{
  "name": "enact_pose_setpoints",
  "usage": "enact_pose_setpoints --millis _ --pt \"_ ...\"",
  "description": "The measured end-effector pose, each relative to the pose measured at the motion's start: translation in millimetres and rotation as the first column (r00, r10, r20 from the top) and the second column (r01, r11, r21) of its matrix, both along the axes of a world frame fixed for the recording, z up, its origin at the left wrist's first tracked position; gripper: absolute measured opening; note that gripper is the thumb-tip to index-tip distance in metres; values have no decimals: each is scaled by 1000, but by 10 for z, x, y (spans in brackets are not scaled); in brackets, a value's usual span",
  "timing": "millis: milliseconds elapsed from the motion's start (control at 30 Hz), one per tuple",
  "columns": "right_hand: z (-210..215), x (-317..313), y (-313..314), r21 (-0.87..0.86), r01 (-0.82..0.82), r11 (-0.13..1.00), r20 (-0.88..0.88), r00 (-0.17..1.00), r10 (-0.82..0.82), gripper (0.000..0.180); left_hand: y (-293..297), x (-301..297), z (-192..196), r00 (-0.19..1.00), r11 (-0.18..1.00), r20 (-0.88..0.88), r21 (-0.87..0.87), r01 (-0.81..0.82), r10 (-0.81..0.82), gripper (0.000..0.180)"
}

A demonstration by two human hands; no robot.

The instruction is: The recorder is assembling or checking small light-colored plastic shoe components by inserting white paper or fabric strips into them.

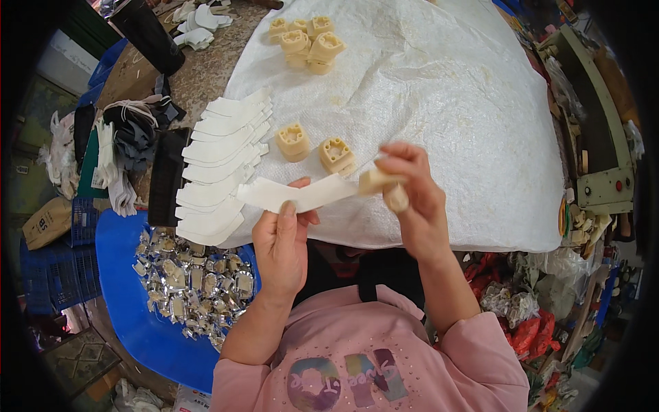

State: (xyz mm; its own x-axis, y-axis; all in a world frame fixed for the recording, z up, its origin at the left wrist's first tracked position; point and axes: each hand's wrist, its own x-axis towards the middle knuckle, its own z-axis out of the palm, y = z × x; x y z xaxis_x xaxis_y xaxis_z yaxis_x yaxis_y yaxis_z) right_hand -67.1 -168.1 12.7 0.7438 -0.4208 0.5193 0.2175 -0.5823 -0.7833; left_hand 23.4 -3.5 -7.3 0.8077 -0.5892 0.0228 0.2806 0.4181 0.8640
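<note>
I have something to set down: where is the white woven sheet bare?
The white woven plastic sheet is free right of the right hand and the cream hollow-topped blocks. Its near-left edge is crowded with overlapping curved white strips.

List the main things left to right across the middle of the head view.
Brown bag → black tray → fanned row of white strips → left hand → right hand → grey-green metal housing. The held pieces overlap the hands, so they're left out.
</note>
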Motion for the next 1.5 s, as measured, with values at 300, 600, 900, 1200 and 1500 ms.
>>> enact_pose_setpoints --millis 300,600,900,1200,1500 --pt "-36 -21 502 -27 -15 1000 268 963 22 40 29 -293 196 986 982 -119 -164 98 -118 35" --pt "-21 -16 516 -128 -15 992 296 954 53 41 88 -333 229 973 982 -156 -111 155 -172 40" --pt "-9 12 503 -148 2 989 281 959 40 41 98 -362 238 985 986 -77 -72 148 -153 41" --pt "-169 45 449 -286 147 947 293 954 -60 41 136 -241 182 920 965 343 235 113 -191 45" --pt "193 -60 417 -554 31 832 -78 993 -89 32 215 -102 377 815 868 575 440 -228 -77 20"
